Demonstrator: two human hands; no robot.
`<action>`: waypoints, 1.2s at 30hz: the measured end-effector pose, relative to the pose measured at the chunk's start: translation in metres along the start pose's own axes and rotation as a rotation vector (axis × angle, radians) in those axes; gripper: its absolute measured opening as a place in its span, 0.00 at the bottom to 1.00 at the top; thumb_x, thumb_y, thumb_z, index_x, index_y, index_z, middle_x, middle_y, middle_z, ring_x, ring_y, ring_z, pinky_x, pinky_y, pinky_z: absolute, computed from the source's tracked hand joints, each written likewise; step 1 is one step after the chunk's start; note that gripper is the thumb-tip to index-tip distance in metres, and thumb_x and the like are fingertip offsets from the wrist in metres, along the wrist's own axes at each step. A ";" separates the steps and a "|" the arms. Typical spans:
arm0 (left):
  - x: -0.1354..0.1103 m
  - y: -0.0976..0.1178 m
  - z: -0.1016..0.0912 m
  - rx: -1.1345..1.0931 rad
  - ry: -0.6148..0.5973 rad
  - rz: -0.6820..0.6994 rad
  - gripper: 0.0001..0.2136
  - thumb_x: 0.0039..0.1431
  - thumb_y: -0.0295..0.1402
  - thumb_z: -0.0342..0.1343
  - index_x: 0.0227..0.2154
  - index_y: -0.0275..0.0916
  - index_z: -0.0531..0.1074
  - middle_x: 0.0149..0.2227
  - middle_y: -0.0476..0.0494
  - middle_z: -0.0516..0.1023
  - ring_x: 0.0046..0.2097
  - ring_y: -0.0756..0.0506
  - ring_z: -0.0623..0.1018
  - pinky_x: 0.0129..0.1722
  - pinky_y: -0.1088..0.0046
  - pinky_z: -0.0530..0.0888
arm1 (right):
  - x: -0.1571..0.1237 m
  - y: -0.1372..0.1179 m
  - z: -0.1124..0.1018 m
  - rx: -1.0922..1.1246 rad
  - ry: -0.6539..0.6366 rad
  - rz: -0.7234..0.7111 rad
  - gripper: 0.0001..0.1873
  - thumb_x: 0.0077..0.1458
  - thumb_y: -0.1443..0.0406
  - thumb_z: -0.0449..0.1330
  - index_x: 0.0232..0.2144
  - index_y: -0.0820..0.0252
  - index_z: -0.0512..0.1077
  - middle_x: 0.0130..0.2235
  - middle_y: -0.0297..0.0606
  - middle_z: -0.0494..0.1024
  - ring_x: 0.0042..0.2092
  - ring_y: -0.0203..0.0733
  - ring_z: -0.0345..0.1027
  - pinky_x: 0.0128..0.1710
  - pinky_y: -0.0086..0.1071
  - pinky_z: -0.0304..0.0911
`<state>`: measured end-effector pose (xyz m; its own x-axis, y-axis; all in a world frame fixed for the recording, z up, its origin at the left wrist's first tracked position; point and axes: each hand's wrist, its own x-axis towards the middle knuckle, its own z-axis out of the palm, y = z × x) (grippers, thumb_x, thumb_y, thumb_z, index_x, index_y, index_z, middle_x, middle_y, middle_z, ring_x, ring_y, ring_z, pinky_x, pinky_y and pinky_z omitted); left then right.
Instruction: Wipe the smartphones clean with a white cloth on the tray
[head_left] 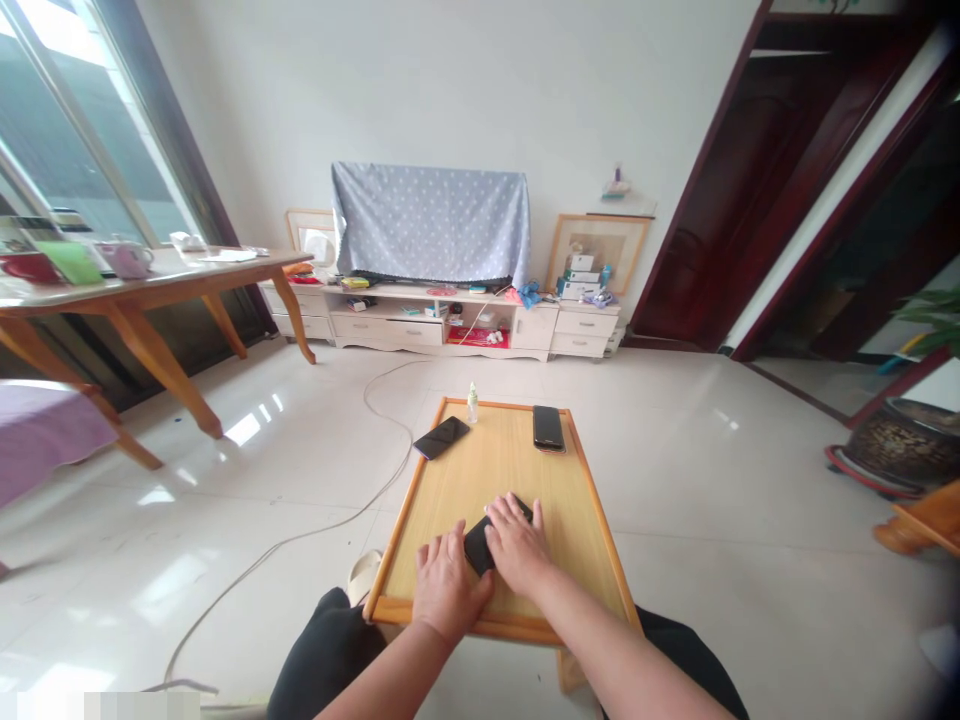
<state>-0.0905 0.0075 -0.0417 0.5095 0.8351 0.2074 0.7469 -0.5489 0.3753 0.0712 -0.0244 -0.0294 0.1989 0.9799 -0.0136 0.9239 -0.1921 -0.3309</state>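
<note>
A black smartphone (478, 549) lies slantwise on the small wooden table (442, 500), near its front edge. My left hand (448, 588) grips the phone's left end, index finger at the upper corner and thumb at the lower edge. Across the phone's right part rests my right hand (517, 545), fingers stretched out and spread; it covers much of the surface beneath. At the table's far left corner is a second dark phone (442, 438), partly over the rim. A third black phone (548, 428) sits at the far right. Between them stands a small clear bottle with a pale green top (472, 403).
A cable (315, 530) runs across the tiled floor on the left. A larger table (217, 265) with cups stands there too. Against the wall is a low white cabinet (390, 328), with a dotted cloth (431, 220) draped above it. A plant pot (907, 445) is at right.
</note>
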 end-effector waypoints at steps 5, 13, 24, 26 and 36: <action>0.000 0.000 -0.002 -0.003 0.011 0.012 0.29 0.56 0.37 0.54 0.61 0.34 0.62 0.53 0.33 0.76 0.54 0.36 0.72 0.57 0.56 0.60 | -0.016 0.003 0.005 0.030 -0.023 -0.137 0.27 0.72 0.56 0.35 0.68 0.46 0.55 0.70 0.34 0.56 0.72 0.45 0.39 0.67 0.58 0.16; 0.000 0.003 -0.006 -0.004 -0.012 -0.008 0.30 0.54 0.40 0.57 0.59 0.36 0.63 0.52 0.35 0.76 0.55 0.36 0.72 0.57 0.57 0.59 | -0.027 0.009 0.001 -0.012 0.008 -0.022 0.29 0.71 0.56 0.36 0.70 0.54 0.51 0.71 0.39 0.50 0.72 0.47 0.37 0.68 0.55 0.18; -0.001 0.003 -0.004 -0.001 -0.026 0.002 0.30 0.54 0.40 0.58 0.59 0.36 0.63 0.52 0.36 0.76 0.54 0.36 0.71 0.57 0.58 0.59 | -0.043 0.009 -0.008 -0.022 0.047 0.035 0.28 0.72 0.57 0.35 0.67 0.54 0.58 0.69 0.39 0.57 0.71 0.47 0.42 0.68 0.56 0.18; -0.001 0.002 -0.004 0.001 -0.029 -0.003 0.29 0.55 0.39 0.57 0.59 0.36 0.63 0.52 0.36 0.75 0.54 0.37 0.71 0.57 0.58 0.59 | -0.054 -0.002 -0.005 0.023 0.031 -0.118 0.28 0.72 0.57 0.34 0.66 0.51 0.60 0.68 0.36 0.60 0.71 0.44 0.45 0.69 0.53 0.18; -0.001 0.002 -0.003 -0.007 -0.020 0.001 0.31 0.54 0.41 0.59 0.60 0.37 0.62 0.53 0.36 0.75 0.55 0.36 0.70 0.58 0.58 0.59 | -0.048 0.003 -0.024 0.009 0.010 -0.055 0.29 0.72 0.60 0.33 0.60 0.49 0.69 0.64 0.36 0.68 0.70 0.47 0.47 0.67 0.58 0.16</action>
<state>-0.0909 0.0051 -0.0381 0.5185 0.8339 0.1895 0.7435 -0.5490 0.3817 0.0719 -0.0732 -0.0070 0.1507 0.9885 0.0141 0.9306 -0.1370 -0.3395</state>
